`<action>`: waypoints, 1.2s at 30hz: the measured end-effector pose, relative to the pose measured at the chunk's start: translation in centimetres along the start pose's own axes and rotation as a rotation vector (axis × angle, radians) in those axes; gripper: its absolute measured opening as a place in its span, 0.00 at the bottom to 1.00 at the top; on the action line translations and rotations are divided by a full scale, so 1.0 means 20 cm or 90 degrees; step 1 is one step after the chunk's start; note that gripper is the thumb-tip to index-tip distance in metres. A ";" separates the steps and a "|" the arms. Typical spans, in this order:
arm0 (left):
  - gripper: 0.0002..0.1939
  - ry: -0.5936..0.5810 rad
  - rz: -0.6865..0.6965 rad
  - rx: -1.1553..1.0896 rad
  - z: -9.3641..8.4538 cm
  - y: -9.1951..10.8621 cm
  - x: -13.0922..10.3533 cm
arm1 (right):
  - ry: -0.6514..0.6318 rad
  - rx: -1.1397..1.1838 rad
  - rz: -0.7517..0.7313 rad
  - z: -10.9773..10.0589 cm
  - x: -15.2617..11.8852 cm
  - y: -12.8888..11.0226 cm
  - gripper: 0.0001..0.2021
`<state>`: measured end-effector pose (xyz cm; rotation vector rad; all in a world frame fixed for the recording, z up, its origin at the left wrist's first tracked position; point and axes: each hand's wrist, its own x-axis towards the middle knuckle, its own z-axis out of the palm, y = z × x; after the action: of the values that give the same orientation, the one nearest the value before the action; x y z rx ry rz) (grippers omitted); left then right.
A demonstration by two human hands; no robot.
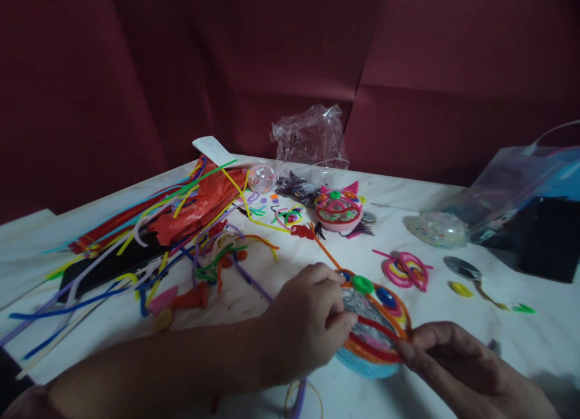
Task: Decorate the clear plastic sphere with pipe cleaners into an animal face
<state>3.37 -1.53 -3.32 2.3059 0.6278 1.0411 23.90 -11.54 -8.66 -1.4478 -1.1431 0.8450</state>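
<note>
A round craft piece [376, 328] lies near the table's front edge, ringed with orange, red and yellow pipe cleaners, with a silvery middle and green and blue buttons on top. My left hand [308, 322] pinches its left side, fingers closed on a strand. My right hand [446, 352] grips its right rim where the orange strands meet. A long orange pipe cleaner [325, 250] runs up from the piece.
A heap of loose coloured pipe cleaners [181, 244] and red plastic covers the left. A finished pink cat-eared piece [339, 211], a pink-yellow coil [405, 271], clear glitter balls [440, 229], crumpled plastic [312, 138] and a dark box [548, 238] sit behind.
</note>
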 end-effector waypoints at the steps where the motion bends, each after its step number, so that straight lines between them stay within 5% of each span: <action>1: 0.10 -0.001 -0.004 -0.004 0.00 0.00 0.00 | -0.006 0.022 -0.006 0.01 0.00 -0.02 0.14; 7: 0.10 0.001 -0.012 -0.003 0.00 0.00 0.00 | 0.000 0.081 -0.020 0.07 0.02 -0.14 0.16; 15: 0.09 0.002 -0.001 -0.017 0.00 0.00 0.00 | -0.022 0.106 0.071 0.03 0.01 -0.07 0.16; 27: 0.09 0.001 -0.044 -0.033 -0.01 -0.03 0.01 | -0.089 0.166 0.099 0.02 0.02 -0.15 0.19; 36: 0.08 0.003 -0.031 -0.027 0.00 -0.03 0.00 | -0.047 0.135 0.104 0.03 0.02 -0.13 0.18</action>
<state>3.31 -1.04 -3.66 2.2406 0.6536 1.0287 22.95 -10.94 -6.19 -1.3547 -0.9670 1.1076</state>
